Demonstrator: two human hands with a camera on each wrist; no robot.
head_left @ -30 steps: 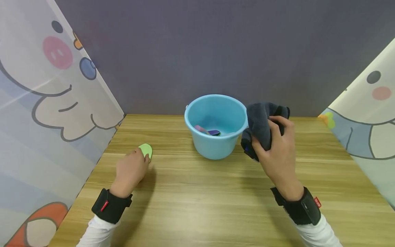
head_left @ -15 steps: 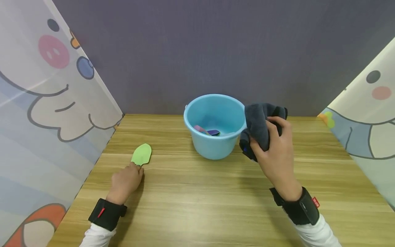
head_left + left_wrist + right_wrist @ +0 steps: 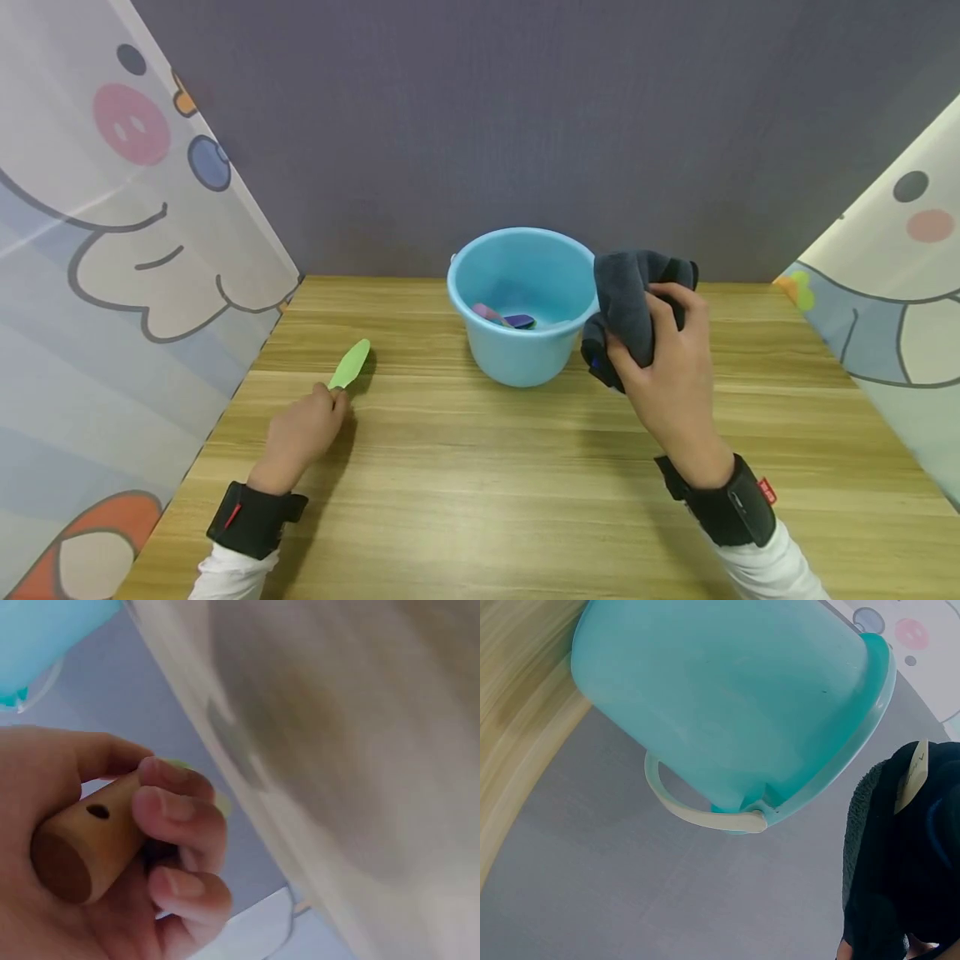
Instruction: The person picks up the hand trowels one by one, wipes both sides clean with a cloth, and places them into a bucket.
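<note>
A small shovel with a green blade (image 3: 351, 364) and a wooden handle is in my left hand (image 3: 303, 433). My fingers curl round the handle (image 3: 105, 832), whose drilled end shows in the left wrist view. The blade points away from me, turned partly edge-on, with its shadow on the table beside it. At the bucket's right side, my right hand (image 3: 678, 383) grips a bunched dark grey towel (image 3: 628, 304) held up off the table. A pale label (image 3: 913, 776) sticks out of the towel in the right wrist view.
The light blue bucket (image 3: 517, 358) stands at the back middle of the wooden table (image 3: 480, 483), its pale handle (image 3: 705, 817) hanging down. Inside lie a pink piece (image 3: 487, 312) and a purple piece (image 3: 519, 321). A grey panel (image 3: 465, 125) rises behind; printed cartoon panels flank both sides.
My left hand has drawn back toward me and left, uncovering the green blade, then turned the shovel so its blade tilts edge-on. My right hand and the towel have hardly moved.
</note>
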